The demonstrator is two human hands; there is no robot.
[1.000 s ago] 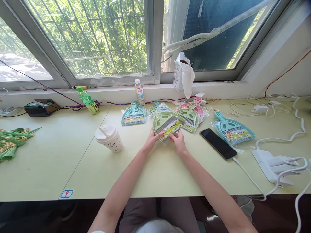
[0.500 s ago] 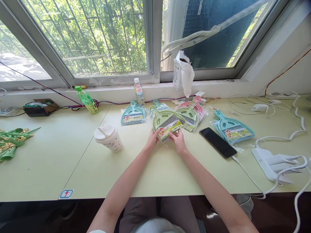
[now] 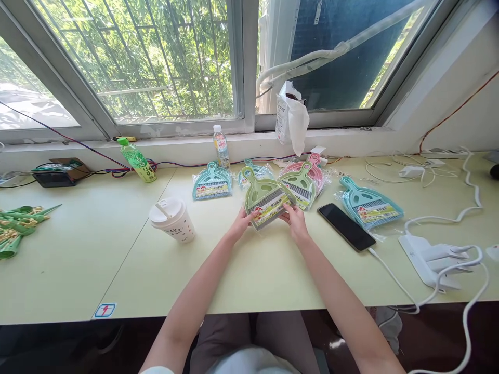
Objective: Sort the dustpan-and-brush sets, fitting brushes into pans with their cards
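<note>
A green dustpan and brush set (image 3: 268, 200) in clear wrapping is held tilted over the table, its handle pointing up and away. My left hand (image 3: 242, 222) is closed on its lower left edge. At the right edge, my right hand (image 3: 295, 219) grips the same set, thumb on the printed label. Just behind it lie another green set (image 3: 304, 184) and a pink set (image 3: 322, 174), partly overlapping. Blue sets rest behind to the left (image 3: 212, 183) and off to the right (image 3: 368, 205). A further blue set (image 3: 253, 171) is partly hidden by the held one.
Left of my hands stands a lidded paper cup (image 3: 173, 221). To the right are a black phone (image 3: 346, 227) on a charging cable and a white power strip (image 3: 421, 259). Two bottles, one green (image 3: 137, 160) and one clear (image 3: 221, 148), stand near the window sill.
My right hand has shifted slightly right and up along the set's edge. The held set stays in nearly the same place; the whole view has moved a little.
</note>
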